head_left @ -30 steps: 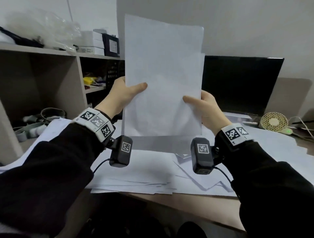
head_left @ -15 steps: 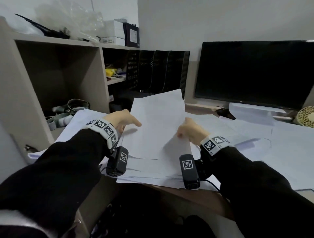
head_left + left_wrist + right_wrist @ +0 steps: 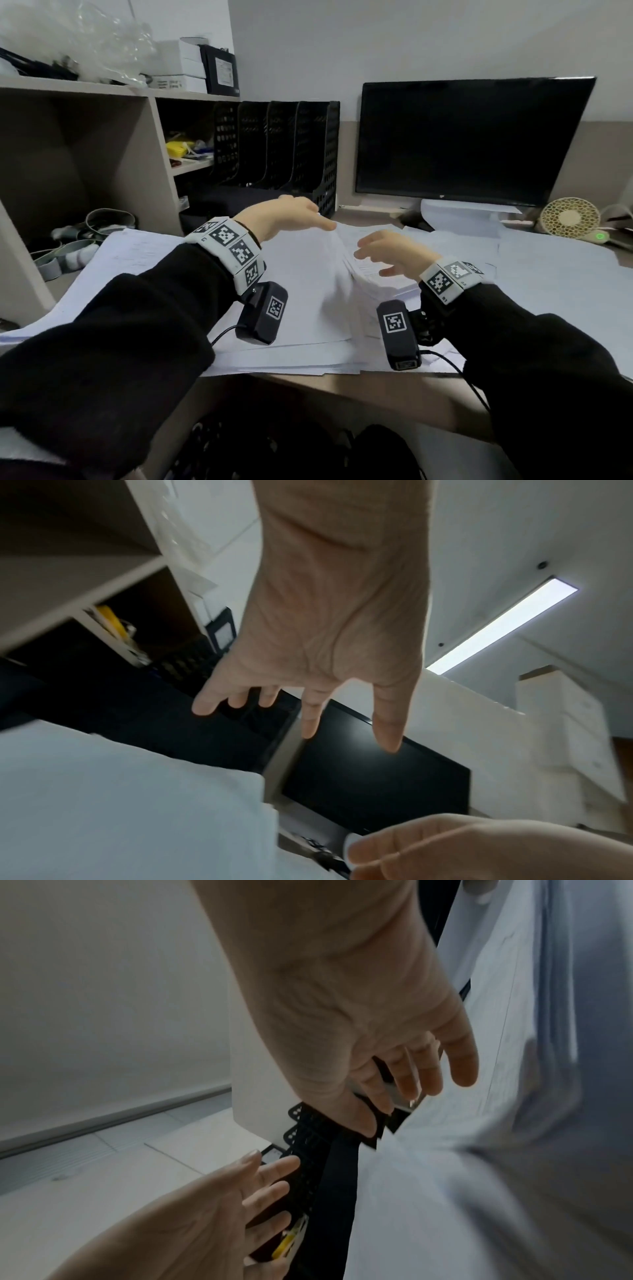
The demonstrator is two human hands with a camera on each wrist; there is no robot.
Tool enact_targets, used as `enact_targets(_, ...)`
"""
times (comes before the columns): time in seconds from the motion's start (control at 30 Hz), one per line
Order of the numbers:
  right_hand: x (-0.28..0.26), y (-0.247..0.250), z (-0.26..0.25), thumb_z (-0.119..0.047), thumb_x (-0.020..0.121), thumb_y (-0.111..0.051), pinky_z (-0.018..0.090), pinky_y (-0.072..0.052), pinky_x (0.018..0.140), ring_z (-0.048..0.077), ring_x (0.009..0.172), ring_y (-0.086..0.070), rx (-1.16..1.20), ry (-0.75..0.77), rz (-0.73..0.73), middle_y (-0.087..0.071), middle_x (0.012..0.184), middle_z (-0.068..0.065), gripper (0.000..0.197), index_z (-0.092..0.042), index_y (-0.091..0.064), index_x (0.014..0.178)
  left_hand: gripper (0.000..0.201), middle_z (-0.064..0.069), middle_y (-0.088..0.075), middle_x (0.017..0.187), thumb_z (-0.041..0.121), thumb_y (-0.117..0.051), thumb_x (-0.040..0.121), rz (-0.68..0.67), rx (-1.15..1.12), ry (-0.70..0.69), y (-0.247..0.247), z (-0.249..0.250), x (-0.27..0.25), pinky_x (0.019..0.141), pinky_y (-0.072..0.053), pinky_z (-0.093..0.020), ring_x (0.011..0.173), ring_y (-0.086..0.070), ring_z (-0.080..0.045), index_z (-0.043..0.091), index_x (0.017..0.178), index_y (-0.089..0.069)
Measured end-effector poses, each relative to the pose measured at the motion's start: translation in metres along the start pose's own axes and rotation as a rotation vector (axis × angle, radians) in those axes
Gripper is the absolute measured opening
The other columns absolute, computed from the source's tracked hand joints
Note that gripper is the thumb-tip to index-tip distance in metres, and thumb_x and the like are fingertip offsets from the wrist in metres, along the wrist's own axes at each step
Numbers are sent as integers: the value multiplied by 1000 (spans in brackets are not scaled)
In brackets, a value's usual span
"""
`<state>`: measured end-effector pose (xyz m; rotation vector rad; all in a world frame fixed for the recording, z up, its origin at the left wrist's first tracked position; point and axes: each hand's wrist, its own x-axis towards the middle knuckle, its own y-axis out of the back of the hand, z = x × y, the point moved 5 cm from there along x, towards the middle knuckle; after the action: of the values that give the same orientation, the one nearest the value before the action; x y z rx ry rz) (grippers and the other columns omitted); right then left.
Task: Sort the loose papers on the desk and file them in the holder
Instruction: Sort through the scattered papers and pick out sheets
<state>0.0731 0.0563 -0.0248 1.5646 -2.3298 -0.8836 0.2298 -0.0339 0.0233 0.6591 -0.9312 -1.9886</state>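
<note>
Lowered since before: white paper sheets (image 3: 308, 274), now flat on the brown wooden desk (image 3: 376, 387) in a pile. Left hand (image 3: 277, 216) and right hand (image 3: 387, 253) both above it, fingers spread, holding nothing. Black perforated plastic file holder (image 3: 308, 150) behind, near dark flat monitor (image 3: 469, 140).

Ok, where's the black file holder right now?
In the head view the black file holder stands at the back of the desk, left of the monitor and right beside the shelf unit, beyond the left hand.
</note>
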Motion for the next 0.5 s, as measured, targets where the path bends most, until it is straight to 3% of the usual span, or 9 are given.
enact_targets(0.13,-9,52,30,-15,92,-59,36,-48,91,18,112,-51,-5,-46,89,-56,125,4,26,-13,-60,118,70,-3,-25,154,48,-64,86,-108,-4,-141,-39,53,3,116,-23,-40,141,-26,-22,19,144,-39)
enact_targets(0.27,-19,105,72,-17,91,-60,38,-50,89,18,104,-54,-132,-159,124,-57,125,5,29,-10,-60,119,56,-1,-43,146,43,-59,91,-268,-21,-202,-82,97,-1,112,-31,-43,134,-40,-20,19,140,-44)
enact_targets(0.33,-31,134,95,-19,89,-63,39,-50,90,19,108,-56,-245,-246,139,-58,127,6,33,-9,-61,121,48,-1,-49,140,41,-56,94,-398,-23,-215,-110,120,-2,106,-40,-43,125,-52,-21,19,135,-48)
enact_targets(0.43,-47,162,121,-23,89,-64,38,-50,92,26,128,-50,-403,-349,95,-53,137,14,42,-6,-58,127,43,-3,-55,130,39,-55,95,-534,38,-229,-145,146,-5,97,-49,-39,114,-61,-23,17,131,-51)
enact_targets(0.5,-56,171,132,-29,91,-62,28,-52,66,25,128,-49,-487,-396,41,-59,122,10,44,-7,-56,129,46,-5,-52,136,38,-55,95,-583,72,-227,-165,159,-5,95,-51,-39,115,-61,-25,17,135,-47)
